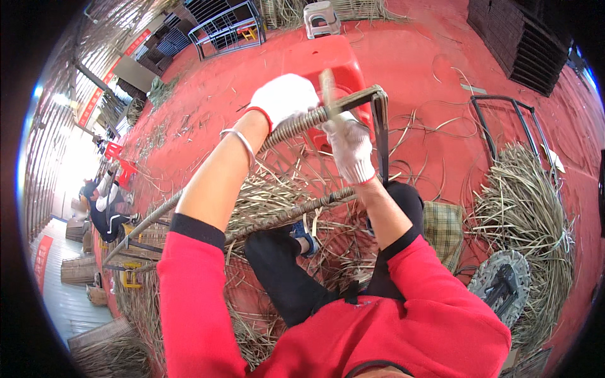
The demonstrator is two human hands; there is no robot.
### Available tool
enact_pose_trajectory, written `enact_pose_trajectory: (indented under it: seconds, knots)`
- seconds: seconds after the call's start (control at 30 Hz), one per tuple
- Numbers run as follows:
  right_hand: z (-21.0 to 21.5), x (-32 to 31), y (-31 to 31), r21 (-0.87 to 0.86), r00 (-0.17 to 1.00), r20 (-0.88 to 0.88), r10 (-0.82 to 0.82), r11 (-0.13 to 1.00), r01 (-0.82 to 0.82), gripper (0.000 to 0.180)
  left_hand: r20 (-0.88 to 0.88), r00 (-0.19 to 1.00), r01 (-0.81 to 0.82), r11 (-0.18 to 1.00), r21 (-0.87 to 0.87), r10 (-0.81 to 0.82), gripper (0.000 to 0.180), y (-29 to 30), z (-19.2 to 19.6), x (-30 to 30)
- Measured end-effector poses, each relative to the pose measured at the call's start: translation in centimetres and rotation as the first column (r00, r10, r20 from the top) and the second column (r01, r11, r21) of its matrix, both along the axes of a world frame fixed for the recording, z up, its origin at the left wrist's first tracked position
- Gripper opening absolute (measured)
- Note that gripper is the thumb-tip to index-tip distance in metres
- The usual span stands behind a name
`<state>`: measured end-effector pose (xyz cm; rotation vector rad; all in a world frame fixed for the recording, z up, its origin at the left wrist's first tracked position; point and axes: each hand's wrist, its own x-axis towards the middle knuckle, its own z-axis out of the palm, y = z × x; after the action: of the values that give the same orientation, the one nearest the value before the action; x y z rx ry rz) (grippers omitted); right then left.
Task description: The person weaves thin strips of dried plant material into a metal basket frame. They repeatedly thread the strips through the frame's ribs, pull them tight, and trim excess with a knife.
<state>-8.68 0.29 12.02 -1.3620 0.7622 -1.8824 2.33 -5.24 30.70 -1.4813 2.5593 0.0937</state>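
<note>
A long metal frame (380,135) lies across my knees, its rails wound with flat tan strips. My left hand (287,99), in a white glove with a red cuff, is closed over the wrapped far rail (296,128). Beside it, near the frame's corner, my right hand (350,146), also gloved in white, is closed on a flat tan strip (328,88). That strip stands up past the rail and is blurred by motion. My right fingertips are partly hidden behind the rail and strip.
A red plastic stool (321,55) stands just beyond the frame. Loose strips litter the red floor, with a large bundle of strips (526,208) at the right. A bare black frame (504,104), a round-topped stool (502,283) and a seated person (106,205) are farther off.
</note>
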Motion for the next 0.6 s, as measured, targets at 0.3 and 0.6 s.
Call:
enact_pose_trajectory:
  seconds: [0.3,0.6]
  knots:
    - [-8.3,-4.6,4.3,0.234,0.313,-0.938,0.15,0.94,0.249,0.011,-0.547,0.702,-0.106,0.693,-0.714,-0.456,0.017,15.7,-8.5,5.0]
    - [-10.8,-3.5,-5.2,0.536,-0.338,-0.77,0.541,0.836,0.117,0.029,-0.839,0.535,-0.299,0.908,-0.294,-0.096,0.04,12.3,-25.3,2.1]
